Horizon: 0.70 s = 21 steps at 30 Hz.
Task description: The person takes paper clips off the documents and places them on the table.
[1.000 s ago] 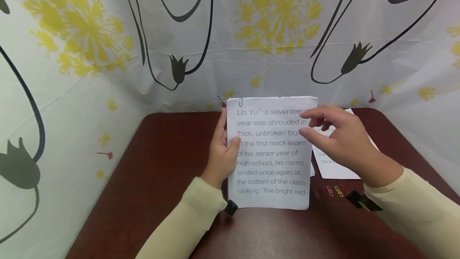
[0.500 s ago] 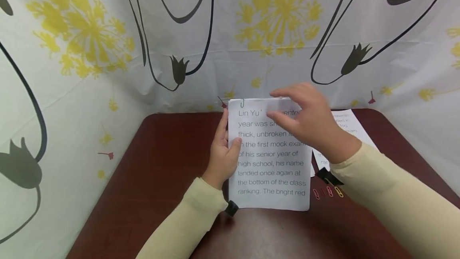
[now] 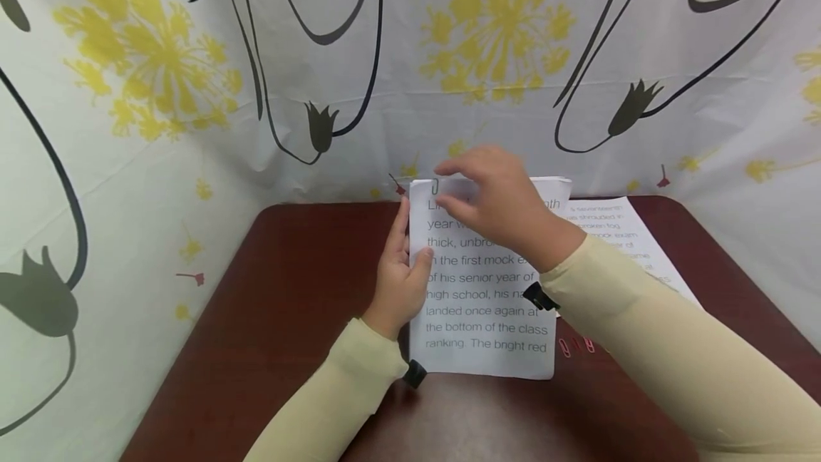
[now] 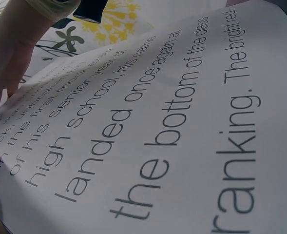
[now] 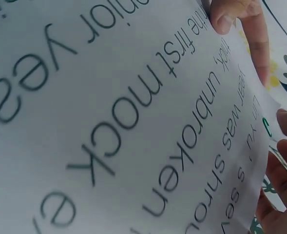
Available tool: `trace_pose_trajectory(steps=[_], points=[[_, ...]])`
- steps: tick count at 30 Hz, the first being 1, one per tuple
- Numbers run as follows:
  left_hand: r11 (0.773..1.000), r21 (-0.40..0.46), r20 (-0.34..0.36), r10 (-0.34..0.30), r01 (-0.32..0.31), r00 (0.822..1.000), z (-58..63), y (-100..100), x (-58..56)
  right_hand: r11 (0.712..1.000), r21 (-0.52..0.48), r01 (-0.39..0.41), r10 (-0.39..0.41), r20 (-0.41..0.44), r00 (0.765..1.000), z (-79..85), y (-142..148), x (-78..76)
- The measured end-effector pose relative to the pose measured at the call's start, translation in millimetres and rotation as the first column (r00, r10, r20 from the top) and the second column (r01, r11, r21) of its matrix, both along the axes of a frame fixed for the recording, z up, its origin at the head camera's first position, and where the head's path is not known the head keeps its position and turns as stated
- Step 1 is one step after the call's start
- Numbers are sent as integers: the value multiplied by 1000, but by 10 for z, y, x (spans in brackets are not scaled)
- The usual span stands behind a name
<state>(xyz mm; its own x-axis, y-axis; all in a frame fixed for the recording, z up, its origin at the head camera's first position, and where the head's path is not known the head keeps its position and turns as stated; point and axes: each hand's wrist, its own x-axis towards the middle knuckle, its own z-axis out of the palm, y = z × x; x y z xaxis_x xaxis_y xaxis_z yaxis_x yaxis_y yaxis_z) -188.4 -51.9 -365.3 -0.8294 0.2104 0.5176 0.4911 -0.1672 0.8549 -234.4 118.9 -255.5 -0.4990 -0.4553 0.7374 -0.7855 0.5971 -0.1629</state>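
Observation:
A stack of printed sheets (image 3: 481,312) stands tilted up above the table. My left hand (image 3: 399,280) grips its left edge, thumb on the front and fingers partly behind. At the top left corner sits a green paper clip (image 3: 435,187), clipped over the upper edge; it shows in the right wrist view as a green loop (image 5: 265,127). My right hand (image 3: 500,198) hovers just right of the clip, thumb and forefinger parted around it, apparently not pinching it. That hand covers part of the top lines of print. In the left wrist view, the print (image 4: 133,122) fills most of the picture.
Another printed sheet (image 3: 625,241) lies on the dark red-brown table (image 3: 308,291) at the right. Several loose paper clips (image 3: 564,348) lie near it, partly hidden by my right sleeve (image 3: 648,334). A patterned curtain (image 3: 398,77) hangs behind the table.
My right hand has moved left across the top of the sheets to the green paper clip, its thumb and forefinger staying apart. The left hand keeps its grip on the stack.

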Motion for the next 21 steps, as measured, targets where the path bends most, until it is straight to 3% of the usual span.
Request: trace_pose_trajectory(steps=[6,13,21], points=[[1000,23,-19,1,-1,1000,-11,3,-5,1000,-28,-8,11,107,994,-11,-79,-5],[1000,5,-28,8,-8,1000,24,12,24,999,-34,37,-30,187,982,-33,-91,-13],[1000,-10,-32,10,-10,999,10,20,13,997,-27,73,-62,289,955,-29,-87,-10]])
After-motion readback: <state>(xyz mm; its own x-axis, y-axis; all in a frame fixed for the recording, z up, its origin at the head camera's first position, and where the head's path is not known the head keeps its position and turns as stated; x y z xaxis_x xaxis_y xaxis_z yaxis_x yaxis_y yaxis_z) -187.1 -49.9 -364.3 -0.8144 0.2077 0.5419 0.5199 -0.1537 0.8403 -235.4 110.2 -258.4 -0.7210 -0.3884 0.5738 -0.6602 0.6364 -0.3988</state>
